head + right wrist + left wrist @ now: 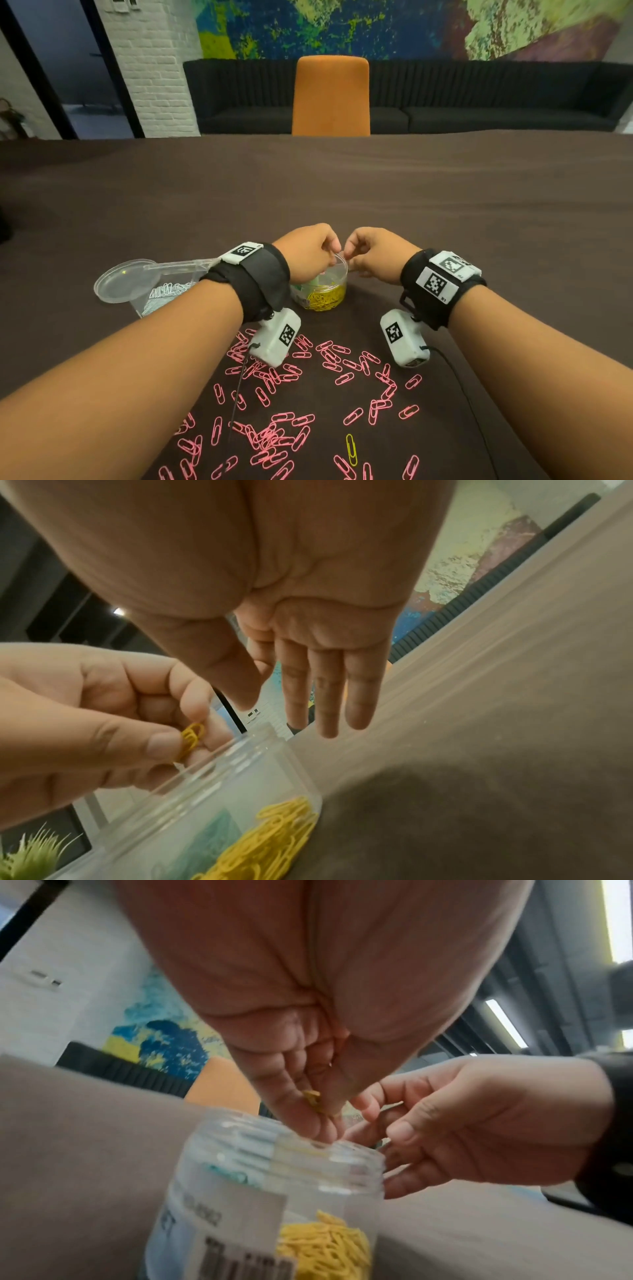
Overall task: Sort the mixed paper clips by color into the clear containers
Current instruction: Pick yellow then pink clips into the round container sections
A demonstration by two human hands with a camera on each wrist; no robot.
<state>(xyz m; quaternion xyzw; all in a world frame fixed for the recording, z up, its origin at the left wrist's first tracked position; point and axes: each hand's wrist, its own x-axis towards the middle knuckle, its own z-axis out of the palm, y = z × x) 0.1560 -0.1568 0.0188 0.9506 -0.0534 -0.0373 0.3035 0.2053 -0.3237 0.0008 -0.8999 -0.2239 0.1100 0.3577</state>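
Yellow clips (192, 739) pinched in left hand (308, 255) over the clear jar (329, 291); right hand (375, 251) beside it, fingers loose, empty.

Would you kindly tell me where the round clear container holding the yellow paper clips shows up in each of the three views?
Head: the round clear container stands at centre, just under the two hands.
Left wrist: it fills the bottom centre, label facing the camera.
Right wrist: it runs along the lower left.
Shared landmark: the yellow paper clips heaped inside it.
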